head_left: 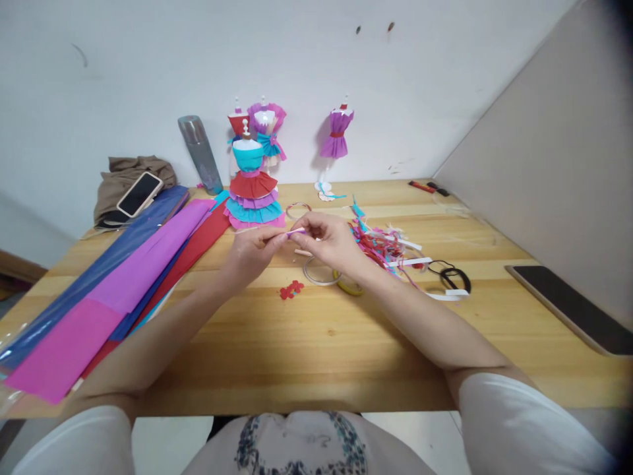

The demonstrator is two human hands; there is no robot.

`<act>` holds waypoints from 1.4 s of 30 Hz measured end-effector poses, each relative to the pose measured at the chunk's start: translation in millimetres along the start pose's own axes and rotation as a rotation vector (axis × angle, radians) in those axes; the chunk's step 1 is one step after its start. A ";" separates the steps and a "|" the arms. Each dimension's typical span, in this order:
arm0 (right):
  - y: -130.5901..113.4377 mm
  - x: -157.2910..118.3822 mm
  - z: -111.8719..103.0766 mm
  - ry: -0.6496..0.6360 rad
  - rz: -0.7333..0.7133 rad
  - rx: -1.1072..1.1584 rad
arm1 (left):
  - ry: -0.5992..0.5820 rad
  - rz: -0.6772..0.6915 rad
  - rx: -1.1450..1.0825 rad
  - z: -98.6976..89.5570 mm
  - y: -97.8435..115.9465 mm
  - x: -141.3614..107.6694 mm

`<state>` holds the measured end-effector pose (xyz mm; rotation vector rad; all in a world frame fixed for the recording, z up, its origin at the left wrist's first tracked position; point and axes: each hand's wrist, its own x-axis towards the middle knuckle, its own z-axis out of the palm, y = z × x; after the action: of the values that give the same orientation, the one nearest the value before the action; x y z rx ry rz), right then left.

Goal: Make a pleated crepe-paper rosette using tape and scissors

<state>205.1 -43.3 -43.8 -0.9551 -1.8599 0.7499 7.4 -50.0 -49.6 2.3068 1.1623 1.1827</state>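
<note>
Over the middle of the table, my left hand [257,249] and my right hand [329,241] meet, both with fingers pinched. Between the fingertips runs a small, thin purple strip [295,232], probably crepe paper, with a pale edge. Red paper flowers [291,289] lie on the wood just below the hands. Rings of tape, a clear one [319,280] and a yellow one [352,289], rest under my right wrist. Behind my left hand stands a small dress form [252,188] in tiered turquoise, red and purple paper.
Paper scraps [383,247] pile up right of my hands, near a black ring [457,282]. Rolled coloured paper [113,290], a phone [140,194] and a bottle [202,155] are on the left. More dress forms, one purple [338,135], stand by the wall. A dark tablet-like slab [568,307] lies right.
</note>
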 end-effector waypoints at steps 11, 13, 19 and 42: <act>0.7 20.7 -18.7 0.183 0.102 0.148 | 0.114 0.546 0.478 8.4 -6.2 47.3; -2.4 21.5 -19.6 0.195 0.158 0.209 | 0.147 0.599 0.524 10.5 -4.9 47.8; -5.8 20.6 -19.6 0.126 0.257 0.402 | 0.206 0.636 0.525 16.8 -8.7 46.4; -9.3 3.9 -17.6 0.024 -0.357 -0.216 | 0.105 0.765 0.500 33.1 -31.7 42.8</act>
<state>216.8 -42.8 -27.3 -0.7277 -2.0453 0.3256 30.9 6.1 -65.1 3.2803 0.6427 1.3630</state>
